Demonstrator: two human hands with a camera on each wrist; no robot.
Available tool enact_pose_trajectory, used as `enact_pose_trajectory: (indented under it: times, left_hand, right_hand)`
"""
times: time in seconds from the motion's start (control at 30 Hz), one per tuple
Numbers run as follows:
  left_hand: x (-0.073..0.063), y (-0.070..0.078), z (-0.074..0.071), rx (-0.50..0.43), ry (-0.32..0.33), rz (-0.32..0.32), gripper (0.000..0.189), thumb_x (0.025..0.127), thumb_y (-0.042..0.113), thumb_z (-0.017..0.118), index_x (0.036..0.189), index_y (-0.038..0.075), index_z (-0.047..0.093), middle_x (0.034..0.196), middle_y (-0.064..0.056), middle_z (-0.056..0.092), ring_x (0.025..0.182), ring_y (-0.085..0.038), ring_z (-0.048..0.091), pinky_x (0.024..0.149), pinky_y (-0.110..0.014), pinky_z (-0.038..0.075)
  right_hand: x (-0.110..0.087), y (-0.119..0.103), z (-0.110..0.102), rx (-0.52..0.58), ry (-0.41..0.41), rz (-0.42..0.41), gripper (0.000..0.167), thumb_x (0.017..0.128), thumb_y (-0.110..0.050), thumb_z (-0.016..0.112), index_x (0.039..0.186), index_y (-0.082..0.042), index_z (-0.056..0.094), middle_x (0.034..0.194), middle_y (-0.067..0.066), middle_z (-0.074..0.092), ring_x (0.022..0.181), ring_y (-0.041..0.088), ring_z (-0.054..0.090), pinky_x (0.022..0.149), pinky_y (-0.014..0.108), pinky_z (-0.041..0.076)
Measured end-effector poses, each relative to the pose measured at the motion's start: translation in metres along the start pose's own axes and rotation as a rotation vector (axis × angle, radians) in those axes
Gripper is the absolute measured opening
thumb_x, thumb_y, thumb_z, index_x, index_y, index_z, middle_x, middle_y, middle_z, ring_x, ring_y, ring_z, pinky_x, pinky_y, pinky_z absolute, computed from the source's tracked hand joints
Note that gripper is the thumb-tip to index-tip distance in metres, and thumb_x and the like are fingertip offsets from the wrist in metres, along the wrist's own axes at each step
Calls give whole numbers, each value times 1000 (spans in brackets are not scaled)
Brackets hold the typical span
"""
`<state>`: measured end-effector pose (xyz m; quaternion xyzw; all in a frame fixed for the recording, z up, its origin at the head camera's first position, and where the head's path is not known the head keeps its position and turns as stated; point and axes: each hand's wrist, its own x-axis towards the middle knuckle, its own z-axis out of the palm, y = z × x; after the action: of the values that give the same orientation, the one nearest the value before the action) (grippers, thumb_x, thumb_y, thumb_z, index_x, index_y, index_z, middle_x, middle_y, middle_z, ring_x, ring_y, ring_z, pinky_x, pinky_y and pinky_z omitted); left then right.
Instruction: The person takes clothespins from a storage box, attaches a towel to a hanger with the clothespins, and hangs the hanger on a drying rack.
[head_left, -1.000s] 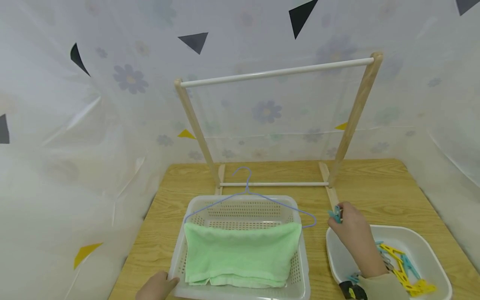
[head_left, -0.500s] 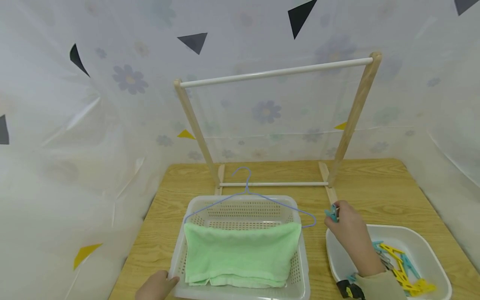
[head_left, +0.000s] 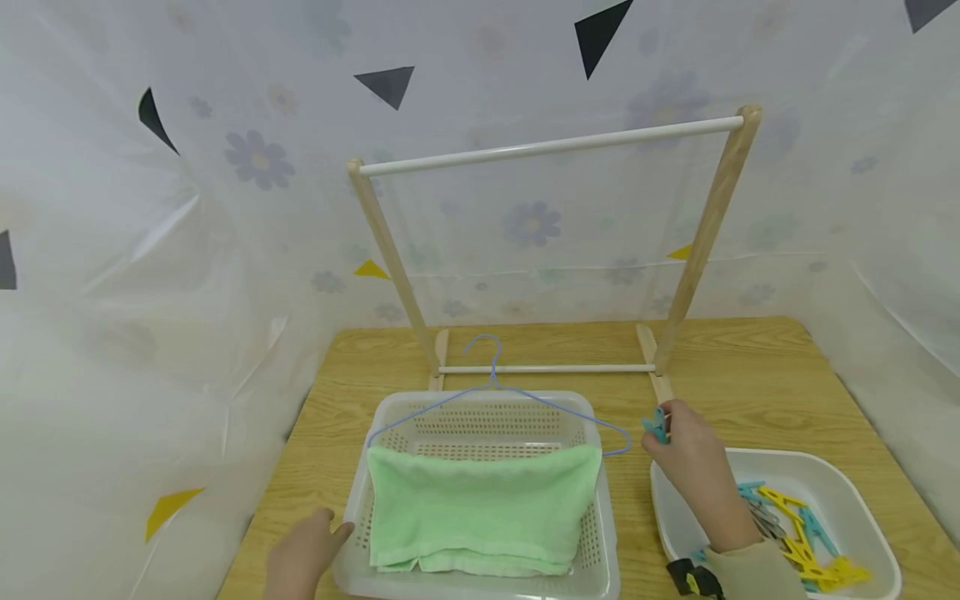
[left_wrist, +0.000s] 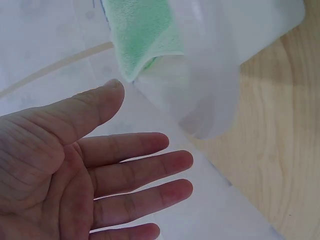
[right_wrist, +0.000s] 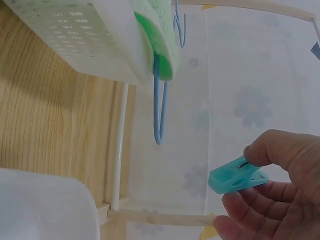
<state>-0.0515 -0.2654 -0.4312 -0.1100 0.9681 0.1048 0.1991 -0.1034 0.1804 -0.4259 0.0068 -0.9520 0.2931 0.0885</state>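
The right grip (head_left: 693,471), narrowed to a thumb-and-finger pinch, holds a blue clip (right_wrist: 228,180) by its tail, presumably leaving its nose free; toward nine o'clock, a green towel (head_left: 483,508) drapes over a hanger (head_left: 493,382) laid across a basket (head_left: 498,419) — likely for support. The left grip (head_left: 302,552), straight-fingered and holding nothing, lies at the basket's eight o'clock; a tub (head_left: 836,492) sits on the surface (head_left: 750,375) at the right grip's four o'clock.

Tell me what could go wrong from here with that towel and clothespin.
The small turquoise plastic clothespin could slip from the right hand, which pinches it. The light-green cloth towel might slide off the thin blue hanger, since no clothespin shows on it. The hanger's end juts past the white perforated plastic basket, so the hand could snag it.
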Motion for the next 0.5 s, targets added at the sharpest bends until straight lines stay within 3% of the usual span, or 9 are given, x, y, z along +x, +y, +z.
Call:
enact_pose_trajectory:
  times: [0.23, 0.5]
  left_hand:
    - [3, 11, -14, 18, 107, 73, 42, 86, 27, 58, 110, -6, 56, 105, -24, 59, 91, -42, 56, 69, -53, 45]
    - [9, 22, -24, 69, 144, 112, 40, 84, 26, 61, 110, -5, 57, 102, -22, 61, 88, -38, 59, 67, -49, 46]
  right_hand:
    - [0, -3, 0, -1, 5, -5, 33, 75, -6, 61, 99, 13, 48, 74, 13, 52, 58, 20, 47, 47, 29, 40]
    - [0, -6, 0, 6, -3, -1, 33, 76, -6, 61, 101, 13, 48, 77, 13, 53, 58, 19, 47, 47, 29, 40]
